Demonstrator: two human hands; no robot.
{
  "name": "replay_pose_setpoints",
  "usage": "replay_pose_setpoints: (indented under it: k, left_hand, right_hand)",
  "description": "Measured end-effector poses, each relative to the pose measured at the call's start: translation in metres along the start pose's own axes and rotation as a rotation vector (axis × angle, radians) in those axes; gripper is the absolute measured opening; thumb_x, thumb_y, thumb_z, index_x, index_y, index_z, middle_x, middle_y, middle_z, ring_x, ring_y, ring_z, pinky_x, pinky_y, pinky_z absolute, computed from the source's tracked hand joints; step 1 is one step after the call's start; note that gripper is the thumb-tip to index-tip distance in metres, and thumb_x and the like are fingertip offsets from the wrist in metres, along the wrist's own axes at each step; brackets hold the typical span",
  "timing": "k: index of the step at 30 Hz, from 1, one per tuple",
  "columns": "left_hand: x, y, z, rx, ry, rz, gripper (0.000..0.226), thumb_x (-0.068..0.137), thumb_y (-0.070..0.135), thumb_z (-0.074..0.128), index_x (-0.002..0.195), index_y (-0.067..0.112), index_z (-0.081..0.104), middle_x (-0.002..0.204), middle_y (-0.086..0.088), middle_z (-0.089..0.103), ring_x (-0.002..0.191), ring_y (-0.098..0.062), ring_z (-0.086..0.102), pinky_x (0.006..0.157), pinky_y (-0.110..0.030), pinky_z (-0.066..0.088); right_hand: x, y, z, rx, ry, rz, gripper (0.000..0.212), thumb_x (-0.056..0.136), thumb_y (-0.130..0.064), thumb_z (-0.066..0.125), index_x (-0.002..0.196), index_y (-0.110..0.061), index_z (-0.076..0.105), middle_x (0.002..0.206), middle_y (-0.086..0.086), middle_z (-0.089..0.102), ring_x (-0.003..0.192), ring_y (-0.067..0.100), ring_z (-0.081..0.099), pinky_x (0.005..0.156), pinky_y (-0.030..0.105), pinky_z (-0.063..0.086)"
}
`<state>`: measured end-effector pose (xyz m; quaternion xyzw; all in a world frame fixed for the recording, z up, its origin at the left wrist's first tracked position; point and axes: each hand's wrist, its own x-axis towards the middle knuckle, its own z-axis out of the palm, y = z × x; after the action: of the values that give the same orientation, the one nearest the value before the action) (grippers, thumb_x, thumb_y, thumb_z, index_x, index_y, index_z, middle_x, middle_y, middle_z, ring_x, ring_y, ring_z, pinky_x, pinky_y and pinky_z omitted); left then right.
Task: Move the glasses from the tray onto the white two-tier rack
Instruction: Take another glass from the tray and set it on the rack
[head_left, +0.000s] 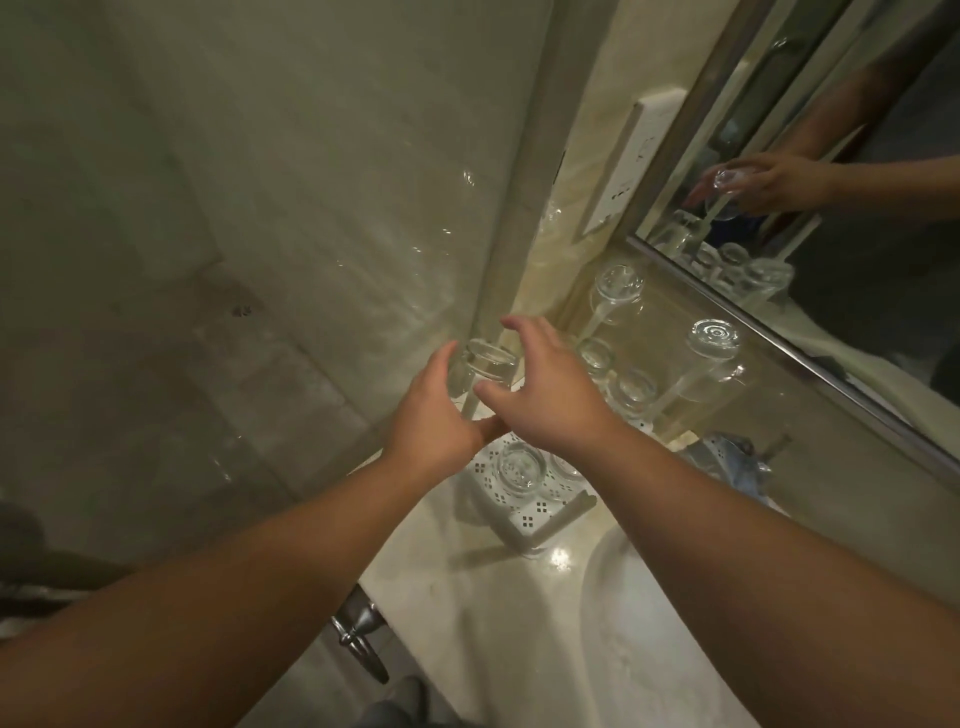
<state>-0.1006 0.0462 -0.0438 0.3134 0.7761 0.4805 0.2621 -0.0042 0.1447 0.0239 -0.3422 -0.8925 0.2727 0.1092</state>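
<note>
— Hands first: where are they?
— Left hand grips a glass at the rack's far left; right hand hovers beside it, fingers spread, holding nothing.
— Other glasses?
— Upside down on the rack, one on the lower tier. Rack stands on the counter below a mirror.

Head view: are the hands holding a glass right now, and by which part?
The left hand grips a clear glass by its side wall, below the rim. The right hand hovers open above it, holding nothing.
</note>
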Motion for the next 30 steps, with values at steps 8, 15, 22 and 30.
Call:
replay_pose_setpoints:
  k: [8,15,22,30]
  left_hand:
    - [0.003,-0.002,0.01,-0.199,0.002,0.046,0.096,0.055,0.037,0.092,0.138,0.038,0.042,0.113,0.018,0.068,0.096,0.007,0.065,0.083,-0.027,0.058]
    - [0.005,-0.002,0.013,-0.531,-0.04,-0.026,0.061,0.052,0.036,0.077,0.108,0.054,0.061,0.088,0.024,0.065,0.086,-0.005,0.069,0.075,-0.043,0.062]
    - [0.003,0.008,0.012,-0.562,-0.026,-0.012,0.062,0.075,-0.003,0.073,0.107,0.049,0.063,0.095,0.017,0.072,0.089,-0.006,0.072,0.06,-0.031,0.061]
    - [0.002,0.027,0.001,-0.238,0.058,0.167,0.073,0.069,0.003,0.083,0.114,0.048,0.048,0.098,0.022,0.065,0.089,0.011,0.062,0.075,-0.009,0.05]
  right_hand:
    - [0.017,0.001,0.005,-0.007,-0.127,-0.012,0.091,0.071,-0.059,0.065,0.149,-0.041,0.021,0.16,0.008,0.025,0.139,0.026,0.04,0.108,0.041,0.039]
    - [0.021,0.0,0.016,0.061,-0.113,-0.04,0.079,0.075,-0.047,0.071,0.146,-0.034,0.037,0.135,0.003,0.057,0.121,0.019,0.054,0.091,0.026,0.041]
    - [0.02,-0.002,0.015,0.074,-0.137,-0.077,0.059,0.083,-0.042,0.068,0.138,-0.038,0.046,0.124,0.003,0.056,0.105,0.012,0.057,0.084,0.019,0.036]
    - [0.024,-0.013,-0.007,0.025,-0.115,-0.12,0.048,0.088,-0.043,0.064,0.134,-0.039,0.049,0.11,0.007,0.051,0.099,0.016,0.054,0.081,0.023,0.036]
